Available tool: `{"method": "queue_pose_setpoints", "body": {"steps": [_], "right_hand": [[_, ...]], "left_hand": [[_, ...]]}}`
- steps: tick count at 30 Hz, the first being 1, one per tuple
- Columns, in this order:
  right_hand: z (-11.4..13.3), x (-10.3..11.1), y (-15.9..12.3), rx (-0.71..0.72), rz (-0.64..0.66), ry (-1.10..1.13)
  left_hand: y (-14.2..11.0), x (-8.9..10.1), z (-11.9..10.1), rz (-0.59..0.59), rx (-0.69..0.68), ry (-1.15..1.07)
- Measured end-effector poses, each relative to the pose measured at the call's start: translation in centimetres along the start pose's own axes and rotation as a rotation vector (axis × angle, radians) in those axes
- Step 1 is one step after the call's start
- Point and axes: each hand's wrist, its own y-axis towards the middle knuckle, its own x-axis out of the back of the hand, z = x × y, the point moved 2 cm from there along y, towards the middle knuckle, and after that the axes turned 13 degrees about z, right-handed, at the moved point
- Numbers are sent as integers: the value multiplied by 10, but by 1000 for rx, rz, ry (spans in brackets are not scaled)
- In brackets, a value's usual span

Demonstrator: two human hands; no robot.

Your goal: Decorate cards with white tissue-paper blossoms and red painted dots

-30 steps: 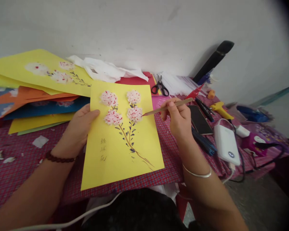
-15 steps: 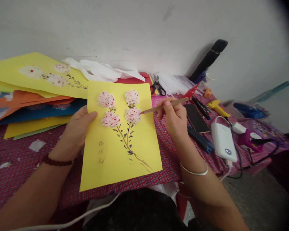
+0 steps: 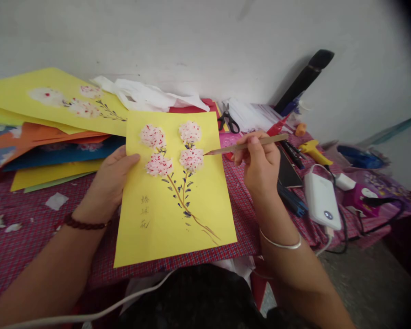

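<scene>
Slightly rightward, my right hand (image 3: 261, 162) has drawn back. Near the table's (image 3: 243, 214) front edge lies the yellow sheet (image 3: 205, 201), my left hand (image 3: 110, 183) pinching its left edge; right fingers grip the pencil (image 3: 222, 150) beside a blossom (image 3: 192, 159). Pressing hard could buckle the one-sidedly held sheet.

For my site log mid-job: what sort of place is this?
Likely a craft table by a wall, home or school unclear: scissors, a pile of coloured papers, and a yellow sheet decorated with flowers, held in the left hand.

Dark-red beaded bracelet (image 3: 88, 224) left, silver bangle (image 3: 281, 246) right; apparently black garment (image 3: 192, 297).
</scene>
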Motion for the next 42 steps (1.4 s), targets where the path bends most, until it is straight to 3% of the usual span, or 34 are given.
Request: {"method": "queue_pose_setpoints", "body": {"steps": [6, 9, 13, 16, 19, 25, 30, 34, 38, 42], "right_hand": [[-1, -2, 0, -12, 50, 68], [1, 14, 5, 21, -61, 81], [-14, 52, 16, -26, -202, -148], [-35, 72, 20, -136, -187, -355], [-53, 78, 19, -224, -153, -483], [-60, 75, 18, -283, -38, -500], [-35, 55, 17, -135, -75, -176], [-16, 23, 11, -127, 32, 77], [-7, 6, 7, -148, 101, 101], [-4, 6, 5, -130, 87, 88]], "left_hand": [[0, 2, 0, -5, 32, -2], [-1, 2, -1, -10, 56, 13], [-3, 1, -3, -17, 86, 66], [-2, 0, 0, -9, 115, 130], [0, 1, 4, -15, 113, 191], [-1, 2, 8, -4, 79, 303], [-1, 0, 11, 54, 44, 242], [-1, -1, 11, 102, 33, 166], [1, 1, 12, 99, 86, 80], [2, 3, 12, 93, 114, 24]]}}
